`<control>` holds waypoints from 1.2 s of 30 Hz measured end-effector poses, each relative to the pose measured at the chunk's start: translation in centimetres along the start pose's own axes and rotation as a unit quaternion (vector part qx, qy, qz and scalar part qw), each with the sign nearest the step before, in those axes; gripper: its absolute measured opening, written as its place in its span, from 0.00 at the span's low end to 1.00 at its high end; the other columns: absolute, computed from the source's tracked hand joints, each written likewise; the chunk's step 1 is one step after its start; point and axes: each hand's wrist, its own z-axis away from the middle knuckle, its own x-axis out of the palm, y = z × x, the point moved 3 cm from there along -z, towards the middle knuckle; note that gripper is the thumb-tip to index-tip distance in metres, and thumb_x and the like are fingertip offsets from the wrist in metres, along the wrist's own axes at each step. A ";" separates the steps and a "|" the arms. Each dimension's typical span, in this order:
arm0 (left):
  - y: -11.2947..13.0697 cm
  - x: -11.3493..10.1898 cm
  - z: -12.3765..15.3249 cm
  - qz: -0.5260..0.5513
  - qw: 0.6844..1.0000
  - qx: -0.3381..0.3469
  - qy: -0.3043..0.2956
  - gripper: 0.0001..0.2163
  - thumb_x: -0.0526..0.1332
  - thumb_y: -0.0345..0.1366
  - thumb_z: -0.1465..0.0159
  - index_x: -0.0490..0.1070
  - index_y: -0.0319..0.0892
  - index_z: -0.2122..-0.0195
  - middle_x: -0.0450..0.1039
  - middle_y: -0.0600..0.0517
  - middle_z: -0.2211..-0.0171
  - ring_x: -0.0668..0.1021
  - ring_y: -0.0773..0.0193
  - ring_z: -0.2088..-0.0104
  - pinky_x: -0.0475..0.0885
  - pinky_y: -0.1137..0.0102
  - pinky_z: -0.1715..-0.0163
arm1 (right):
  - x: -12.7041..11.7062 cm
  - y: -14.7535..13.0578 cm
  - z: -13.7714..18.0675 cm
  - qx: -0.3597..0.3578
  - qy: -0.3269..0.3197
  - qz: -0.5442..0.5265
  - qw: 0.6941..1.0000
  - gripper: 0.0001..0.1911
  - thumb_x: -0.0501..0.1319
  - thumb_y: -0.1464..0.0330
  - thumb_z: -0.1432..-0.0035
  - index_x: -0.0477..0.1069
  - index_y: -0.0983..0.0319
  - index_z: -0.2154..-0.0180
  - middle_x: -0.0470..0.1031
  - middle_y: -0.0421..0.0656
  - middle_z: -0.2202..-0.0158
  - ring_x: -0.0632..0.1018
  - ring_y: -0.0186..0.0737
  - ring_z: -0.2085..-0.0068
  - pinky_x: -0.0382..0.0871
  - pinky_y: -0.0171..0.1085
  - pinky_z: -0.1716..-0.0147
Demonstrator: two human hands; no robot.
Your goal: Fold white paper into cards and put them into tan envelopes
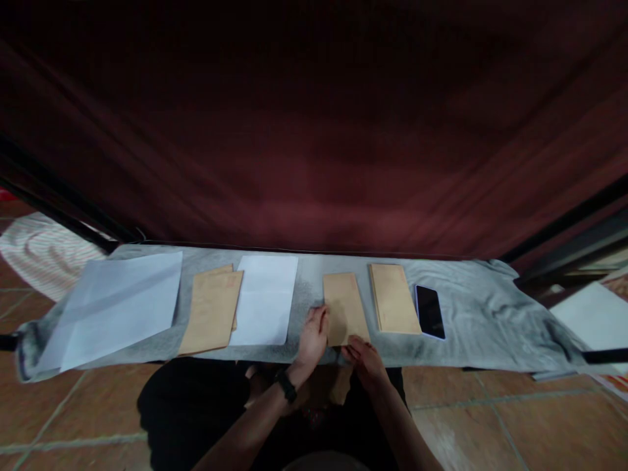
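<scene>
A brown envelope lies in the middle of a grey cloth spread over a narrow table. My left hand, with a dark band on its wrist, rests flat at the envelope's left edge, fingers stretched out and touching it. My right hand sits at the envelope's near right corner, fingers curled and pinching that corner. The fingertips are partly hidden in the dim light.
A stack of brown envelopes and a dark phone lie to the right. To the left are a white sheet, more brown envelopes and a large creased white paper. A dark red curtain hangs behind; tiled floor below.
</scene>
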 end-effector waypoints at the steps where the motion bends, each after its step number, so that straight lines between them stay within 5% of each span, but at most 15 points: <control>1: 0.6 0.6 -0.5 -0.078 0.994 0.071 -0.037 0.19 0.51 0.44 0.29 0.70 0.43 0.42 0.70 0.43 0.40 0.69 0.53 0.38 0.62 0.53 0.36 | 0.0 0.0 0.1 0.014 0.003 -0.003 1.000 0.21 0.78 0.58 0.65 0.74 0.61 0.72 0.79 0.42 0.72 0.81 0.42 0.67 0.78 0.41 0.62; 5: 1.6 3.9 -2.0 -0.292 0.916 0.210 -0.176 0.21 0.51 0.44 0.27 0.64 0.44 0.36 0.60 0.45 0.32 0.58 0.49 0.30 0.54 0.46 0.33 | 0.3 -0.4 0.7 0.078 0.002 -0.012 0.997 0.23 0.78 0.57 0.66 0.72 0.61 0.72 0.79 0.43 0.74 0.82 0.45 0.68 0.77 0.39 0.68; 11: 1.7 5.6 -6.1 -0.385 0.871 0.222 -0.209 0.22 0.48 0.44 0.26 0.60 0.49 0.33 0.55 0.51 0.30 0.53 0.53 0.29 0.46 0.49 0.30 | 0.7 -0.5 0.9 0.106 -0.002 -0.017 0.994 0.25 0.77 0.55 0.65 0.70 0.61 0.72 0.78 0.41 0.75 0.81 0.40 0.71 0.74 0.34 0.71; 17: 1.4 4.8 -10.1 -0.366 0.901 0.159 -0.171 0.22 0.51 0.42 0.28 0.62 0.45 0.35 0.58 0.46 0.31 0.56 0.50 0.30 0.49 0.46 0.32 | 0.2 0.2 0.3 0.055 0.049 0.022 0.997 0.29 0.77 0.49 0.69 0.70 0.61 0.74 0.76 0.40 0.77 0.80 0.42 0.73 0.74 0.37 0.71; 21: 1.6 3.2 -9.6 -0.215 0.966 0.118 -0.079 0.22 0.48 0.44 0.26 0.62 0.42 0.35 0.58 0.43 0.31 0.59 0.53 0.30 0.53 0.50 0.32 | 0.0 -4.0 0.2 -0.115 0.071 0.190 0.972 0.30 0.68 0.41 0.58 0.76 0.63 0.72 0.79 0.45 0.74 0.81 0.48 0.70 0.76 0.43 0.67; 23: 1.5 1.8 -8.5 -0.095 0.992 0.081 -0.029 0.23 0.47 0.46 0.26 0.61 0.43 0.34 0.59 0.45 0.32 0.60 0.56 0.31 0.53 0.55 0.31 | 0.3 -7.3 0.6 -0.236 0.076 0.306 0.919 0.30 0.57 0.44 0.42 0.79 0.63 0.59 0.82 0.49 0.62 0.82 0.50 0.62 0.77 0.45 0.62; 24: 1.3 1.1 -7.9 -0.036 0.998 0.052 -0.005 0.23 0.48 0.47 0.26 0.62 0.44 0.35 0.60 0.45 0.32 0.61 0.57 0.32 0.53 0.57 0.31 | 0.7 -8.7 1.0 -0.297 0.069 0.394 0.867 0.27 0.53 0.49 0.36 0.77 0.62 0.51 0.81 0.50 0.55 0.81 0.50 0.57 0.76 0.45 0.58; 28: -0.5 -0.8 -5.1 0.178 0.976 -0.106 0.066 0.23 0.57 0.51 0.32 0.70 0.43 0.41 0.67 0.43 0.36 0.68 0.54 0.36 0.59 0.56 0.33 | 2.4 -10.0 2.0 -0.463 0.067 0.663 0.584 0.25 0.49 0.68 0.32 0.66 0.60 0.37 0.74 0.50 0.41 0.76 0.49 0.48 0.69 0.47 0.50; 30: -1.2 -1.0 -3.8 0.234 0.958 -0.155 0.063 0.24 0.60 0.53 0.33 0.71 0.41 0.43 0.71 0.39 0.41 0.75 0.51 0.42 0.69 0.54 0.40 | 2.8 -8.1 1.9 -0.496 0.065 0.709 0.497 0.24 0.50 0.72 0.33 0.68 0.61 0.38 0.74 0.51 0.41 0.77 0.49 0.52 0.67 0.47 0.52; 33: -1.7 -0.9 -2.4 0.241 0.953 -0.175 0.056 0.23 0.62 0.49 0.34 0.71 0.40 0.43 0.75 0.38 0.46 0.80 0.51 0.48 0.75 0.54 0.47 | 3.0 -4.0 1.6 -0.509 0.038 0.733 0.449 0.23 0.51 0.75 0.35 0.71 0.62 0.42 0.77 0.51 0.44 0.77 0.49 0.55 0.67 0.47 0.55; 36: -1.2 -0.8 -1.6 0.126 0.984 -0.105 0.067 0.20 0.60 0.44 0.33 0.71 0.42 0.42 0.73 0.43 0.43 0.75 0.52 0.41 0.67 0.55 0.38 | 2.8 -1.0 1.6 -0.501 0.008 0.739 0.450 0.24 0.51 0.77 0.36 0.70 0.62 0.41 0.76 0.51 0.43 0.77 0.49 0.53 0.67 0.46 0.54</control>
